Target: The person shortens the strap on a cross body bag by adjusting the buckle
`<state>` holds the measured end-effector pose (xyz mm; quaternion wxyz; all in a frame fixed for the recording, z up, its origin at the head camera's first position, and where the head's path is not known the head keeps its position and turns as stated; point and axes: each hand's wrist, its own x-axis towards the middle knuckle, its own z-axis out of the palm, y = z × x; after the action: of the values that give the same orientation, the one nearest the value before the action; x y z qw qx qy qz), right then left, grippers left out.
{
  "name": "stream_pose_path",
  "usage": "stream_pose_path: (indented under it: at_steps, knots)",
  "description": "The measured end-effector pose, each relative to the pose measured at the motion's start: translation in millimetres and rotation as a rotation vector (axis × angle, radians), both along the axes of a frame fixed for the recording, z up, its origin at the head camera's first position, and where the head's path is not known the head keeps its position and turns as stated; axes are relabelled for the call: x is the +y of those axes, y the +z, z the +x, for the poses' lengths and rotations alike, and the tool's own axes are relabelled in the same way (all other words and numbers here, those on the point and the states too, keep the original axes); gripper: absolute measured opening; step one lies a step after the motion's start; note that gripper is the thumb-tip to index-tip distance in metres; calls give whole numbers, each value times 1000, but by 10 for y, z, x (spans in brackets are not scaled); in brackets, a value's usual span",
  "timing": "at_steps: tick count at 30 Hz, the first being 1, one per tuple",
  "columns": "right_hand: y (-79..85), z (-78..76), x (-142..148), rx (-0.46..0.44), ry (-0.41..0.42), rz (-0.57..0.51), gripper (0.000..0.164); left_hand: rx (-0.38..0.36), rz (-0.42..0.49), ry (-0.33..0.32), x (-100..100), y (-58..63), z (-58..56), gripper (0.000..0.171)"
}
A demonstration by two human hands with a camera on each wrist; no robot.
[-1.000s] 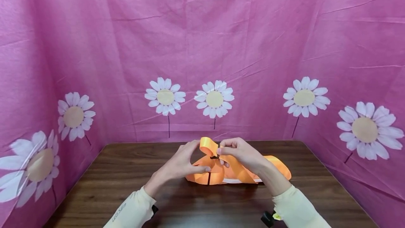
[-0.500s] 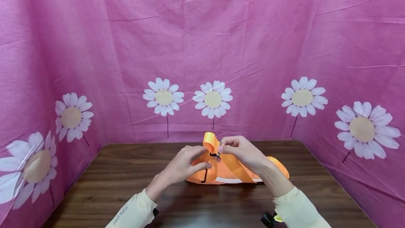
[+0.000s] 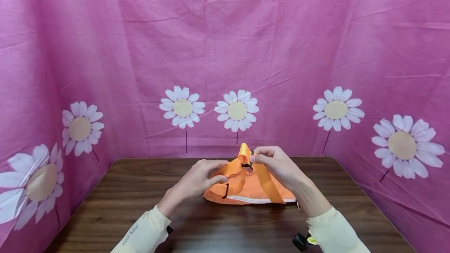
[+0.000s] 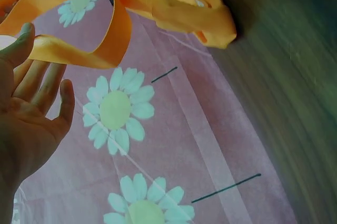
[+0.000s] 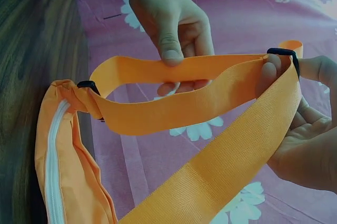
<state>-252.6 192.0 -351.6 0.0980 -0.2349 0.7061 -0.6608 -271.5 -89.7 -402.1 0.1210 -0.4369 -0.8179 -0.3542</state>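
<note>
An orange fabric bag (image 3: 251, 189) with a white zipper lies on the table, and its wide orange strap (image 5: 163, 116) is raised in a loop. My left hand (image 3: 197, 180) holds one length of the strap, thumb on the near side and fingers behind, as the right wrist view shows. With thumb and fingers, my right hand (image 3: 277, 165) pinches the strap at a black strap slider (image 5: 284, 52), some fingertips inside the loop. A small fold of strap stands above this slider. A second black buckle (image 5: 88, 85) joins the strap to the bag's end.
The dark wooden table (image 3: 140, 175) runs under the bag. Pink cloth (image 3: 281, 50) printed with white daisies hangs behind and at both sides. A black wrist device (image 3: 300, 241) shows below the right sleeve.
Both hands have stayed on the strap while the right hand rose slightly and moved right. The strap fold above the slider looks narrower, and the left part of the loop is drawn straighter.
</note>
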Motion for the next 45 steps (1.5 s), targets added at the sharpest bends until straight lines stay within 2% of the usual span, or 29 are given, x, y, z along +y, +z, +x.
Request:
stream_pose_path:
  at_steps: [4, 7, 12, 15, 20, 24, 32, 40, 45]
  knots:
    - [-1, -3, 37, -42, -59, -17, 17, 35, -51, 35, -26, 14, -15, 43]
    - [8, -7, 73, -51, -89, -29, 17, 35, -79, 48, -45, 7, -33, 44]
    - [43, -21, 128, -63, -101, -53, 19, -12, -78, 13, -98, 9, -70, 43]
    - [75, -33, 170, -95, -107, -88, 19, -25, -80, -14, -144, 63, -74, 41]
    - [94, -63, 225, -139, -120, -183, 21, -16, -132, 4, -245, 145, -89, 41]
    - [81, -83, 251, -150, -128, -209, 20, -22, -173, 11, -324, 174, -103, 42]
    - [76, -114, 319, -93, -103, -207, 24, -26, -206, -16, -413, 243, -106, 38]
    - [85, -100, 317, 7, -70, -234, 25, -48, -189, -34, -519, 357, -94, 37]
    - [76, -87, 287, 47, -106, -234, 24, -75, -192, -8, -622, 392, -99, 36]
